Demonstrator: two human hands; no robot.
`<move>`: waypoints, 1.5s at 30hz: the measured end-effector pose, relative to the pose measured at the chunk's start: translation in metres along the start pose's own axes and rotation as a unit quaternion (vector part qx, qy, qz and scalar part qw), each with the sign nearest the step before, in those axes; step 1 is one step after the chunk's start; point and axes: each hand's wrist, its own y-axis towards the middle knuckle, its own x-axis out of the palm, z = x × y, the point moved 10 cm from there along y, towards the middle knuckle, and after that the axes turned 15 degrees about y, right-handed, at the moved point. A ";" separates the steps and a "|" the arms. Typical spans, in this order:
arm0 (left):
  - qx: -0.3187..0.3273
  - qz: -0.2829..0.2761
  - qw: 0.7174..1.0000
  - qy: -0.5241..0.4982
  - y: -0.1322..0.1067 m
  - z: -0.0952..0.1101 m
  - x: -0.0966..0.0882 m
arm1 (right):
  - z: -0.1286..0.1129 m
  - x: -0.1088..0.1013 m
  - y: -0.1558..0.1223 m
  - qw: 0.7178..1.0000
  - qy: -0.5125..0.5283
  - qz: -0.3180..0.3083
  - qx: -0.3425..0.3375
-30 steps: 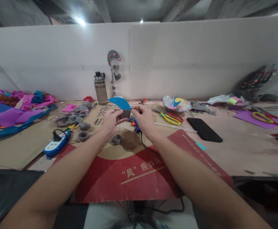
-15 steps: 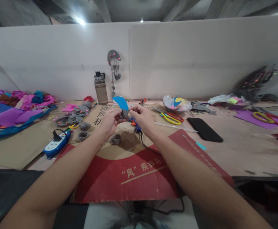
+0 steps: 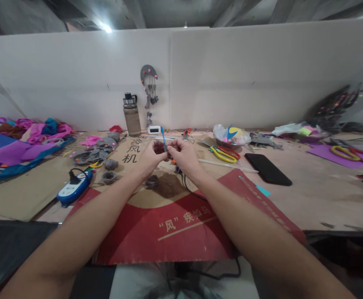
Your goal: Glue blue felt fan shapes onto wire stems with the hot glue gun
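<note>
Between my two hands, above the cardboard, a blue crescent-shaped piece [image 3: 163, 138] stands nearly edge-on, only a thin blue strip of it showing. The fingers of my left hand [image 3: 152, 156] are pinched on it from the left. From the other side, my right hand [image 3: 183, 155] closes its thumb and fingertips on its lower end. The piece's grey part is mostly hidden by fingers. Below lies a coil of grey cord [image 3: 152, 181]. A blue tool with a black cord [image 3: 189, 189] is partly covered by my right hand.
Red-printed cardboard [image 3: 181, 245] lies under my hands. To the left are a power strip [image 3: 74, 189], a grey yarn ball [image 3: 110, 164] and colourful felt scraps [image 3: 22, 153]. Right are yellow-handled scissors [image 3: 223, 155] and a black phone [image 3: 268, 169]. A bottle [image 3: 132, 116] and small digital clock [image 3: 154, 130] stand behind.
The blue crescent has turned from showing its broad blue face to nearly edge-on. My hands have drawn closer together around it, and the digital clock behind is now uncovered.
</note>
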 end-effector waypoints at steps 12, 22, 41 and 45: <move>-0.037 0.014 0.998 -0.043 -0.003 -0.004 -0.003 | -0.022 0.005 -0.006 0.988 -0.091 -0.015 -0.123; -0.045 0.042 0.995 -0.075 -0.004 -0.004 -0.010 | -0.018 -0.003 -0.005 0.993 -0.077 0.019 -0.082; -0.040 0.068 0.994 -0.079 -0.004 0.000 -0.014 | -0.001 -0.014 -0.005 0.995 -0.065 0.071 -0.012; -0.036 0.062 0.994 -0.088 -0.004 -0.001 -0.013 | 0.002 -0.015 -0.004 0.996 -0.043 0.075 -0.005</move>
